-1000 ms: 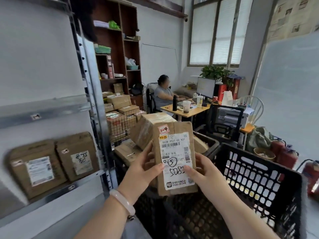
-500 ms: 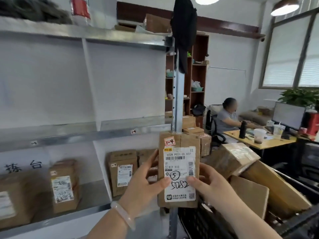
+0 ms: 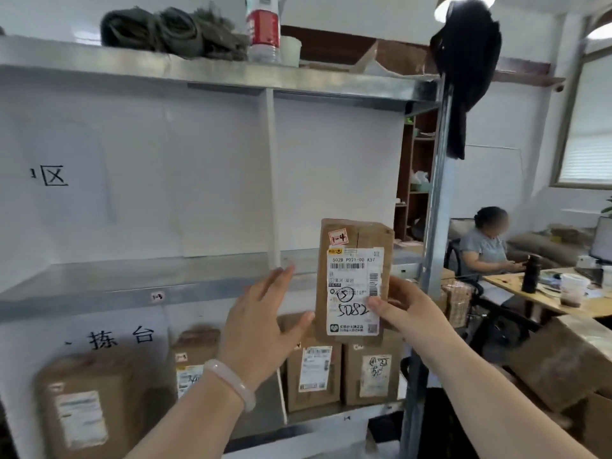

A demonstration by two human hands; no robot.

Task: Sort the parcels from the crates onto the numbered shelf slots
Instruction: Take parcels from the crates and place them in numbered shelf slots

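I hold a flat brown parcel [image 3: 354,279] upright in front of the metal shelf [image 3: 132,286]. Its white label bears a handwritten "5082" and a red sticker reading "1-4". My right hand [image 3: 402,308] grips its right edge, thumb on the label. My left hand [image 3: 265,321], with a pale bangle on the wrist, is off the parcel, fingers spread just to its left. The parcel is level with the middle shelf board, in front of the right-hand slot. Small slot tags sit on the shelf edges.
Several labelled brown parcels [image 3: 313,369] stand on the lower shelf. Rolled green cloth [image 3: 172,29] and a bottle [image 3: 263,28] lie on top. A black garment [image 3: 467,61] hangs on the shelf post. At right, a person [image 3: 485,246] sits at a desk; boxes [image 3: 559,362] pile nearby.
My view has swung left from the black crate to the shelf. The parcel has risen toward the middle shelf, and my left hand has let go of it.
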